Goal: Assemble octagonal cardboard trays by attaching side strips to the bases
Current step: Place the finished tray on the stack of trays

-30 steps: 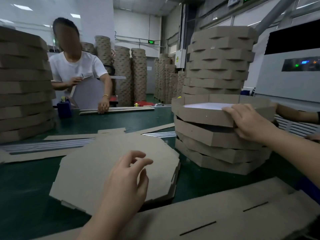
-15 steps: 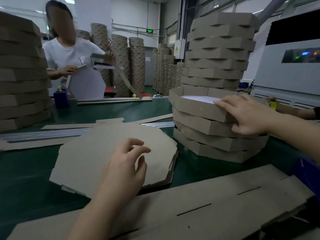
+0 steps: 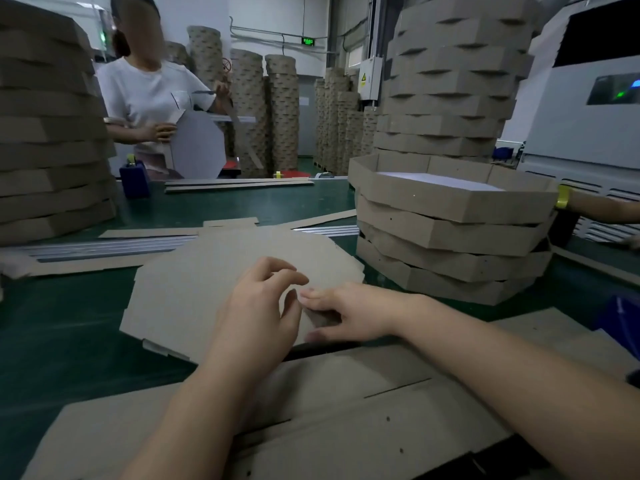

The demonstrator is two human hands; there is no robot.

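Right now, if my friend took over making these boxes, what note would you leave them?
Left hand: hovers over the flat bases, fingers loosely curled, holding nothing.
Right hand: fingers lie on the top base's near right edge; I cannot tell whether it grips.
Things: the flat bases are piled on the green table. Slotted side strips lie nearest you, with loose strips behind the bases.
Done: finished trays are stacked to the right.
Left: the flat bases have no sides yet. Probably take the top one and fit a strip round it.
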